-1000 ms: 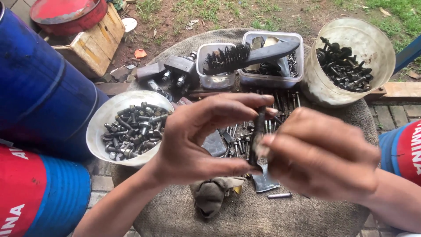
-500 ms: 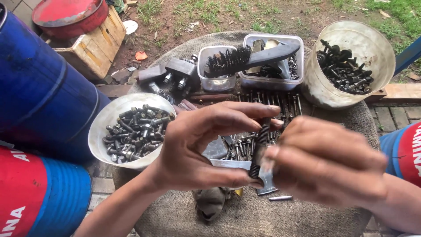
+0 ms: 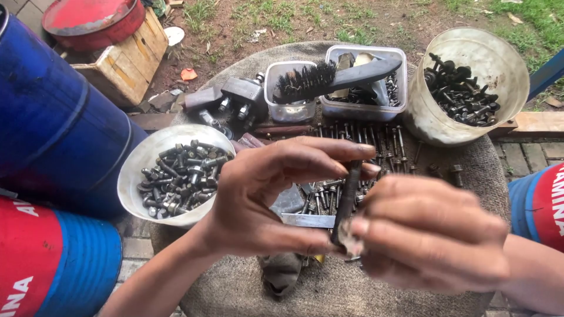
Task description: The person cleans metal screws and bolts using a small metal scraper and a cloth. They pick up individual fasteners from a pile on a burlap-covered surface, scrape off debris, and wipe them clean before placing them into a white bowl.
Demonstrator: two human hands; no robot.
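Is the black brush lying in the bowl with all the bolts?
No, the black brush lies across two clear plastic boxes at the back, apart from the white bowl of bolts on the left.

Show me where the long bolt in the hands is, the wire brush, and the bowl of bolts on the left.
long bolt [image 3: 348,199], head view, middle of its dark shank
wire brush [image 3: 305,81], head view, black bristles
bowl of bolts [image 3: 136,170], head view, bare inner wall at left

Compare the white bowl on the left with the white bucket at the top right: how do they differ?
The white bowl is shallow and stands upright; the white bucket is deeper and tilts toward the camera. The bowl lies nearer the left hand than the bucket does. Both hold dark bolts.
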